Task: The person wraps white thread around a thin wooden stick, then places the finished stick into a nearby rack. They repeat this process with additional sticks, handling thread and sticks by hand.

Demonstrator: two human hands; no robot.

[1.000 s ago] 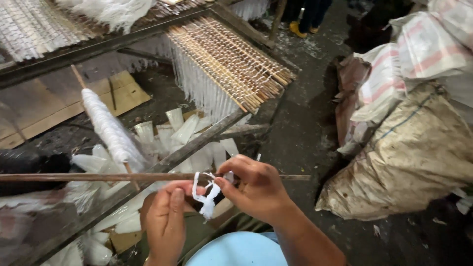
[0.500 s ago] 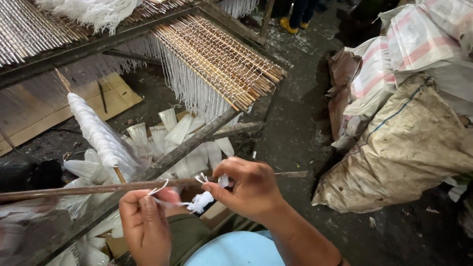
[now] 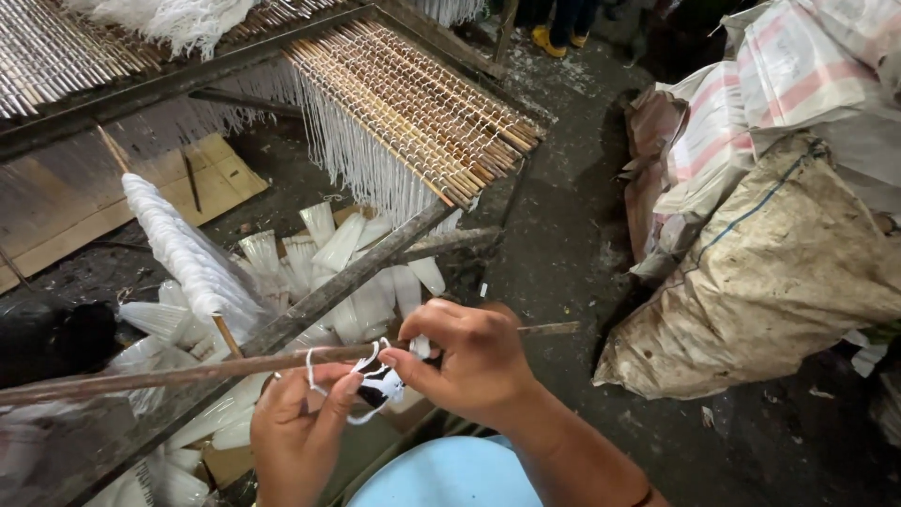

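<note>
White string (image 3: 375, 383) loops around a long thin stick (image 3: 188, 374) at the bottom of the view, pinched between both hands. Left hand (image 3: 296, 437) grips a loop of it from below; right hand (image 3: 465, 361) pinches the knot against the stick. Just beyond lie white cones (image 3: 324, 253) on the ground and a wound white spindle (image 3: 188, 253). Farther off stands a rack of bamboo sticks (image 3: 413, 113), with dirty sacks (image 3: 779, 253) at right.

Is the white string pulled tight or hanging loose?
Loose. The white string curls in open loops around the thin wooden stick, between the left hand and right hand.
</note>
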